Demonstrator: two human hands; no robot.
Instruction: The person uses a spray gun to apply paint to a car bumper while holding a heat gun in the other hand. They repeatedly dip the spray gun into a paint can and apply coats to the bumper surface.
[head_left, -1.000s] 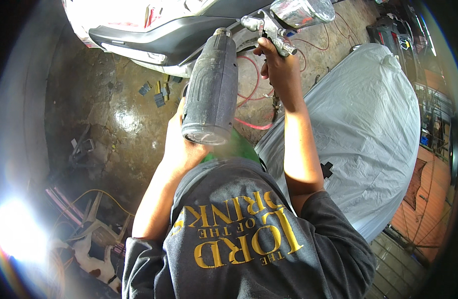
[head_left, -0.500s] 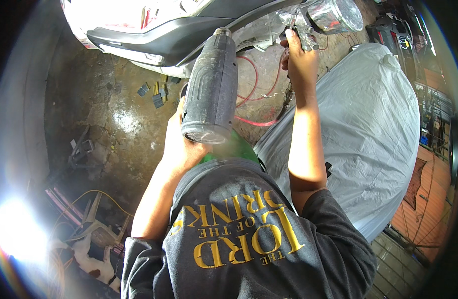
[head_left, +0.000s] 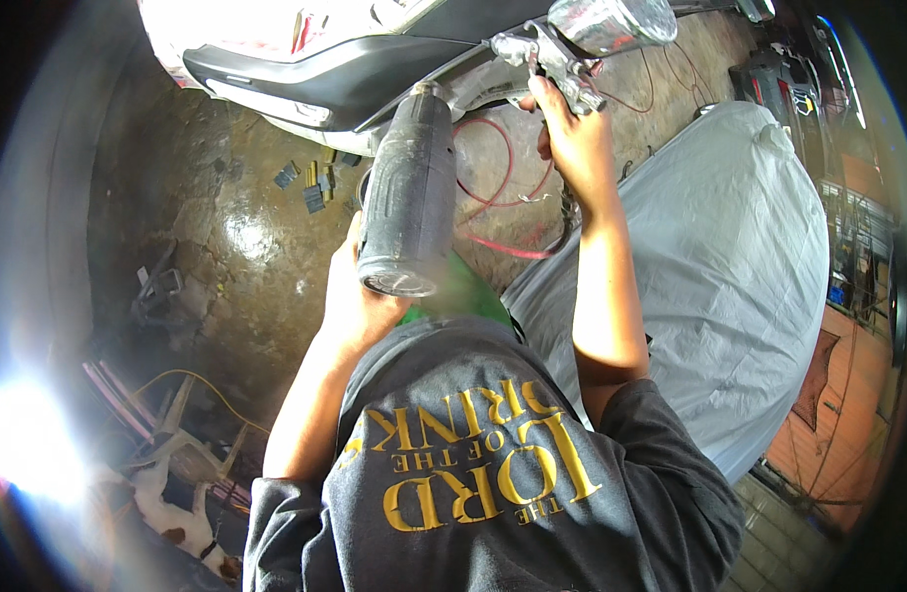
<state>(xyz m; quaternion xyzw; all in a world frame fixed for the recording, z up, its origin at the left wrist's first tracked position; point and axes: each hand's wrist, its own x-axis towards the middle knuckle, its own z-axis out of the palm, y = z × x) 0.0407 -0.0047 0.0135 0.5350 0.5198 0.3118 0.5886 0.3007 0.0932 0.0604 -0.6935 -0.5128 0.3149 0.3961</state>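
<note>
My left hand (head_left: 360,301) is wrapped round a dark grey heat gun (head_left: 406,197) at waist height, its nozzle pointing away from me. The tool's body hides most of those fingers and its handle. Farther forward and to the right, my right hand (head_left: 579,148) grips a silver spray gun (head_left: 555,67). My thumb lies along the back of it, and a metal paint cup (head_left: 611,24) is attached at its upper right. Just beyond both tools is a white and black vehicle body panel (head_left: 345,71), with the spray gun close to its right end.
A red air hose (head_left: 503,247) loops over the floor below my right hand. On my right a large grey cover (head_left: 710,276) drapes something bulky. Small dark and tan pieces (head_left: 315,187) lie on the wet floor. At lower left, a brown-and-white dog (head_left: 177,513) is beside a frame (head_left: 192,424).
My right hand has brought the spray gun to the left, across the panel's right end. The heat gun has shifted slightly left and toward me in my left hand.
</note>
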